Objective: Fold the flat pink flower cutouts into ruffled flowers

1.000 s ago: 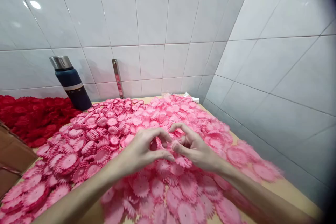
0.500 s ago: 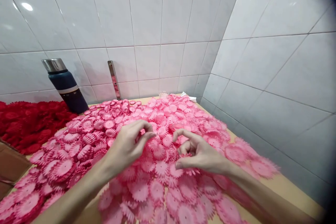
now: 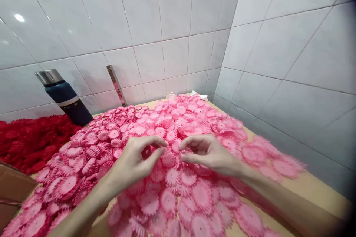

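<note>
A thick spread of pink flower-shaped pieces (image 3: 178,126) covers the wooden table (image 3: 311,189). My left hand (image 3: 133,163) hovers over the middle of the pile. Its thumb and forefinger are curled into a ring, with a darker pink flower piece (image 3: 146,152) showing inside. My right hand (image 3: 211,153) is just to the right, fingers curled inward and pinched on a small pink piece that the fingers mostly hide. The fingertips of the two hands are a short gap apart.
A dark blue flask (image 3: 65,98) with a steel cap stands at the back left against the tiled wall. Beside it lies a heap of red flower pieces (image 3: 30,137). A metal strip (image 3: 116,86) leans on the wall. A brown box edge (image 3: 13,189) is at the left.
The hands touched one second ago, then the left hand drew away to the left. Now the two hands have come close again. The view has tilted slightly.
</note>
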